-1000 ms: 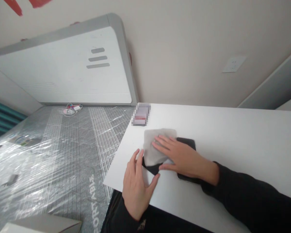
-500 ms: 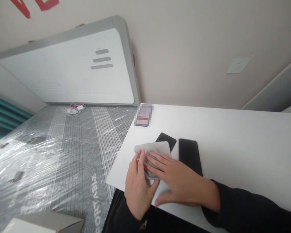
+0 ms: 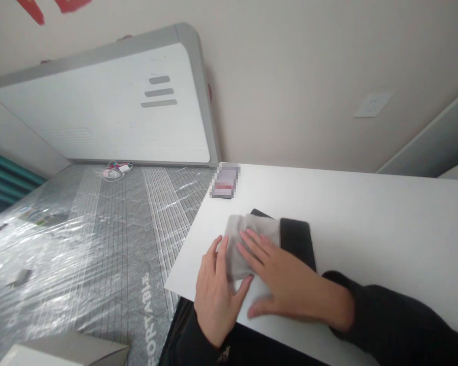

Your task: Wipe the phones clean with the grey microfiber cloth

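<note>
A light grey cloth (image 3: 234,254) is spread near the left corner of a white table (image 3: 366,229). Palm down, my right hand (image 3: 280,274) rests on it with outstretched fingers, slightly blurred. My left hand (image 3: 216,295) sits by the cloth's left edge, fingers extended and thumb apart, open. Partly under the cloth lies a flat black object (image 3: 260,213), of which only the top corner shows. To its right is a dark-screened smartphone (image 3: 297,241), its lower part hidden behind my right forearm.
A small pixelated item (image 3: 225,181) lies at the table's back left corner. A white headboard-like panel (image 3: 118,112) stands over a plastic-covered mattress (image 3: 110,244) on the left. A wall socket (image 3: 373,105) and a white box (image 3: 64,351) are also visible.
Under my right hand the cloth has shifted right and flattened out, covering more of the black object. My right hand has moved slightly right; my left hand has hardly moved.
</note>
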`<state>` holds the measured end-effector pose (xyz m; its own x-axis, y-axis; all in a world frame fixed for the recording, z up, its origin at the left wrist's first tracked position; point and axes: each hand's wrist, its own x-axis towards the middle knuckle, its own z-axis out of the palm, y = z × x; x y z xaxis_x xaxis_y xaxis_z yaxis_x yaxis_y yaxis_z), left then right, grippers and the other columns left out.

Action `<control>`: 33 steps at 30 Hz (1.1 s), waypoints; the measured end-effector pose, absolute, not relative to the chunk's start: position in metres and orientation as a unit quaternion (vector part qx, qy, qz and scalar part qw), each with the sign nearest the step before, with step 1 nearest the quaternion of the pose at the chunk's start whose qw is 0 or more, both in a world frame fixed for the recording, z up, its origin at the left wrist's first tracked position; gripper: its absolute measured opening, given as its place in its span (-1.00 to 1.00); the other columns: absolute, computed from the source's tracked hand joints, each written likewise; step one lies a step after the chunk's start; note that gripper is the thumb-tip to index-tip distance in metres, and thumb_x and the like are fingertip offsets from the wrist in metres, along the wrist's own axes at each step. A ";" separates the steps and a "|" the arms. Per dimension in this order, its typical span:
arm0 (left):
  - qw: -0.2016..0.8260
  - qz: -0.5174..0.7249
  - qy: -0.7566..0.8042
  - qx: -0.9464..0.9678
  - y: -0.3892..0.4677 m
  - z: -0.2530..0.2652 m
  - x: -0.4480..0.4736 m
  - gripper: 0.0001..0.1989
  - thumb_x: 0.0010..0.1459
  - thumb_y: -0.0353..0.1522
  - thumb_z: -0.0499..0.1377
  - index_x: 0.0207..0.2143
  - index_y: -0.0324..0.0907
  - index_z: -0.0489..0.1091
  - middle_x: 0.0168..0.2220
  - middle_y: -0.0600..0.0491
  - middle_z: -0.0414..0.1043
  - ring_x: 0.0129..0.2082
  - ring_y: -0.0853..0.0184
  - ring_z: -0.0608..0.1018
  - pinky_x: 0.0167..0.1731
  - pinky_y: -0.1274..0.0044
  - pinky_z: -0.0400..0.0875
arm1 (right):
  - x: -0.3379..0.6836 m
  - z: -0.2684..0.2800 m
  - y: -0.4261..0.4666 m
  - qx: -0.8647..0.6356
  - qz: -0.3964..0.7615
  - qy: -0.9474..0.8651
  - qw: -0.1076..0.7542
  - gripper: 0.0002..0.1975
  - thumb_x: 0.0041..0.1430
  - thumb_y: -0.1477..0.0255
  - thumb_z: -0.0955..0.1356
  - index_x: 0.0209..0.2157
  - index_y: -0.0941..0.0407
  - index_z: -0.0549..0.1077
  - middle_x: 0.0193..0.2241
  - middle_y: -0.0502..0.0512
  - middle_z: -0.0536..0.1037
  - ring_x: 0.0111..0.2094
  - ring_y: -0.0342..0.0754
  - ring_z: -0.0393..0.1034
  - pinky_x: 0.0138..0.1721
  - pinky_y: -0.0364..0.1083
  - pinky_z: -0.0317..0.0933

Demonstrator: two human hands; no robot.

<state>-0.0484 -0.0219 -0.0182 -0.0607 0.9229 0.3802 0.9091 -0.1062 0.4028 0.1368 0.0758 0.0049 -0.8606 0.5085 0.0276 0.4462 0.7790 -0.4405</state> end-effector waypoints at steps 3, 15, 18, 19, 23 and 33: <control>0.006 0.293 0.669 0.683 -0.022 -0.018 -0.048 -0.16 0.20 -0.28 0.32 0.42 -0.14 -0.02 0.30 -0.27 0.27 0.28 -0.06 0.41 0.16 0.10 0.45 | 0.134 0.003 0.073 -0.241 0.216 -0.944 0.065 0.14 0.16 -0.32 0.18 0.44 0.30 0.08 0.45 0.43 0.03 0.47 0.30 -0.11 0.43 0.28 -0.08; 0.010 0.300 0.673 0.676 -0.022 -0.017 -0.045 -0.09 0.15 -0.31 0.37 0.42 -0.14 -0.04 0.29 -0.27 0.29 0.28 -0.04 0.41 0.17 0.12 0.45 | 0.137 0.001 0.073 -0.261 0.181 -0.944 0.091 0.06 0.17 -0.26 0.27 0.41 0.26 0.17 0.44 0.44 0.06 0.46 0.39 -0.11 0.40 0.37 -0.07; 0.021 0.297 0.671 0.679 -0.023 -0.016 -0.045 -0.06 0.11 -0.38 0.38 0.42 -0.14 -0.05 0.30 -0.27 0.27 0.30 -0.05 0.38 0.20 0.11 0.42 | 0.141 0.000 0.076 -0.185 0.222 -0.954 0.084 0.07 0.13 -0.30 0.27 0.43 0.14 0.14 0.45 0.29 0.10 0.47 0.26 -0.07 0.43 0.28 -0.07; 0.019 0.298 0.672 0.678 -0.023 -0.016 -0.045 -0.06 0.11 -0.36 0.38 0.42 -0.15 -0.05 0.30 -0.27 0.27 0.30 -0.05 0.38 0.20 0.11 0.42 | 0.142 0.000 0.077 -0.193 0.216 -0.954 0.079 -0.01 0.19 -0.25 0.26 0.43 0.11 0.15 0.44 0.28 0.13 0.46 0.26 -0.03 0.42 0.32 -0.06; 0.007 0.297 0.673 0.677 -0.023 -0.016 -0.045 -0.07 0.13 -0.32 0.38 0.42 -0.15 -0.04 0.30 -0.27 0.27 0.29 -0.05 0.39 0.17 0.12 0.45 | 0.143 -0.002 0.076 -0.270 0.180 -0.942 0.089 0.03 0.19 -0.26 0.25 0.42 0.20 0.16 0.45 0.41 0.05 0.47 0.38 -0.12 0.39 0.41 -0.07; 0.023 0.297 0.675 0.675 -0.023 -0.014 -0.044 -0.08 0.11 -0.38 0.36 0.41 -0.12 -0.05 0.30 -0.25 0.27 0.30 -0.04 0.39 0.19 0.12 0.43 | 0.144 0.004 0.077 -0.223 0.209 -0.949 0.070 0.03 0.13 -0.24 0.34 0.42 0.13 0.18 0.45 0.36 0.06 0.46 0.39 -0.10 0.39 0.41 -0.06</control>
<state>-0.0443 -0.0231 -0.0142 -0.0877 0.9249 0.3700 0.8982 -0.0872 0.4309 0.1436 0.0769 0.0044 -0.8903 0.4536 0.0397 0.3949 0.8125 -0.4289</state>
